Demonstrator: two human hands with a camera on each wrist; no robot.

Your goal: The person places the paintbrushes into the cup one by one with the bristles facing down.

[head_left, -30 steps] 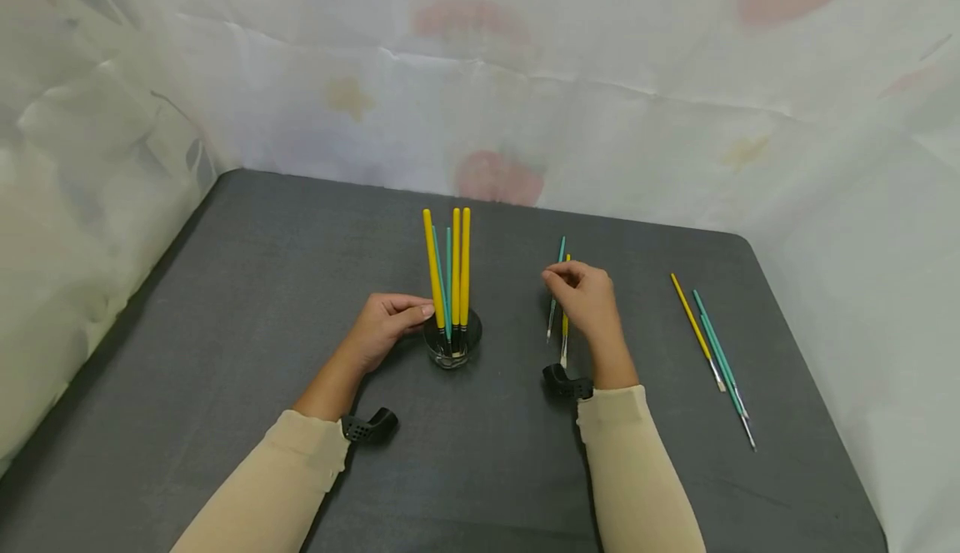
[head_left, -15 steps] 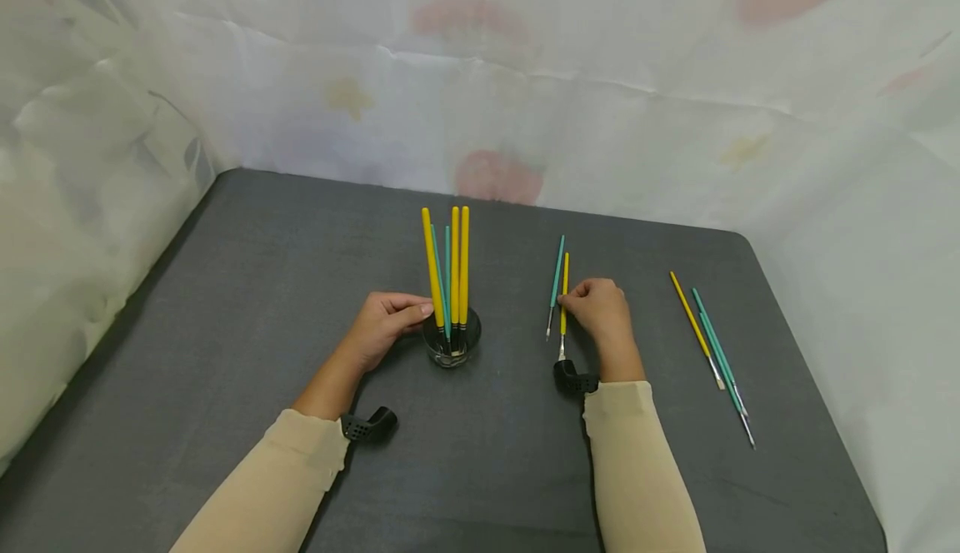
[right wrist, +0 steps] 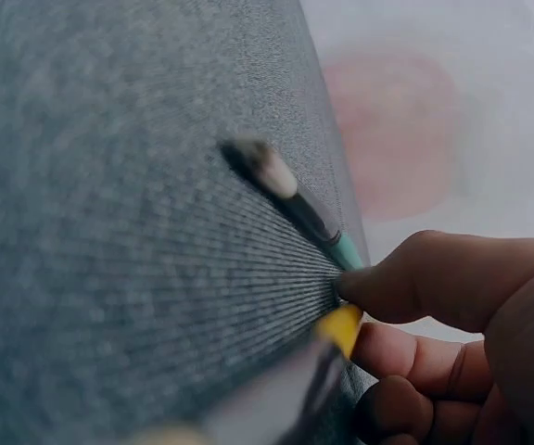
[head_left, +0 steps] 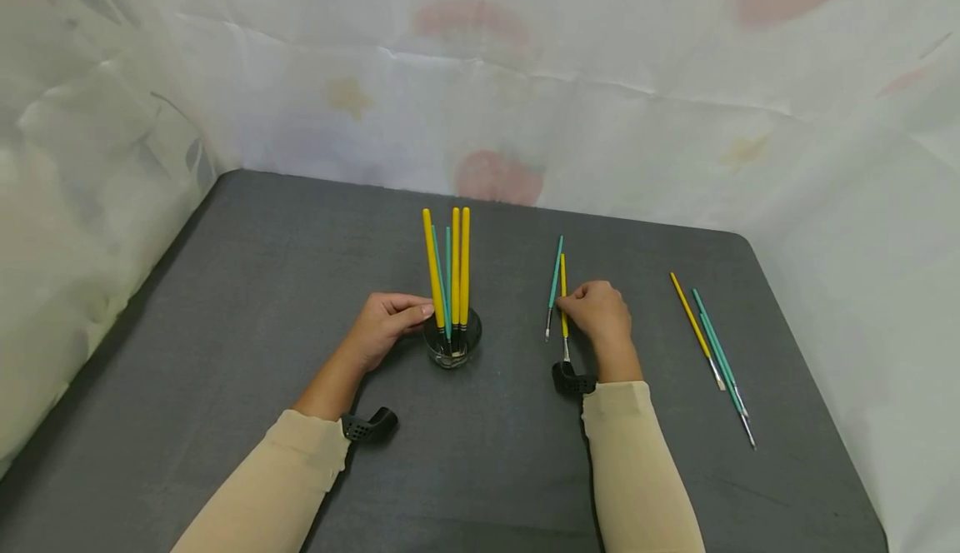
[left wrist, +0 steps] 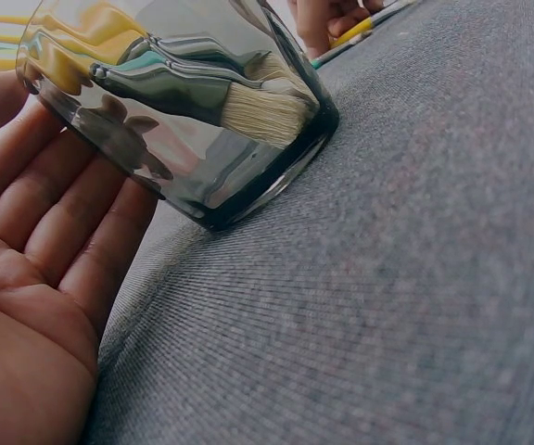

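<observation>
The left hand [head_left: 386,324] curls around the left side of a small glass cup [head_left: 452,345] standing on the grey table [head_left: 262,286]; the left wrist view shows its fingers [left wrist: 58,222] lying along the glass wall, touching it, with the thumb pressed to the rim in the head view. Inside the cup stand 3 thick yellow brushes [head_left: 456,266] and what looks like 1 or 2 slimmer teal ones [head_left: 447,274], handles up and bristles down against the glass bottom. The right hand [head_left: 600,316] rests on the table, well to the right of the cup, its fingers bent and pinching 2 thin brushes: a yellow brush [head_left: 563,291] and a teal brush [head_left: 554,282]. Both handles stick out beyond the fingertips toward the far edge of the table, while their tips point back toward the wrist. In the right wrist view the thumb [right wrist: 434,278] lies on the teal handle and the yellow one sits just under it, though the blur there makes the exact grip hard to read. To the right of that hand, well apart from its fingers, 3 more thin brushes [head_left: 712,353] lie loose on the table, 1 yellow and 2 teal.
</observation>
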